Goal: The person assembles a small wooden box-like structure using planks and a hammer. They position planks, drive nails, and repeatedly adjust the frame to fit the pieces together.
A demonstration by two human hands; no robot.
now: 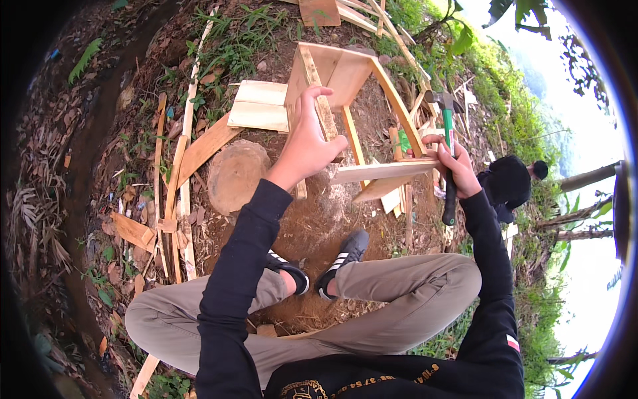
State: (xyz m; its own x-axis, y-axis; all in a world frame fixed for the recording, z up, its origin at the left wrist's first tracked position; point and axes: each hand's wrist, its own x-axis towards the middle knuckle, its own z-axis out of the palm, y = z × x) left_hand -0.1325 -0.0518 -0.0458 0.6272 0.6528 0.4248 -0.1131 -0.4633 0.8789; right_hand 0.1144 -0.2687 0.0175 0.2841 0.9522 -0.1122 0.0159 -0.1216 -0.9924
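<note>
A small wooden frame [352,76] made of pale boards and strips is held up in front of me, tilted. My left hand [307,143] grips its near left strip [320,110], with the thumb and fingers on either side. At the frame's right side, my right hand [457,165] is closed around a hammer [448,125] with a green and black handle and a dark head pointing up. Its fingertips also touch the frame's right end, beside a pale board [385,173]. Where these fingers meet the wood is partly hidden.
A round tree stump [238,176] stands left of the frame, near a pale panel [259,106]. Long strips [183,219] and board offcuts [133,231] lie on the soil at left. My shoes [345,259] are below. Another person [508,183] is bent over at right.
</note>
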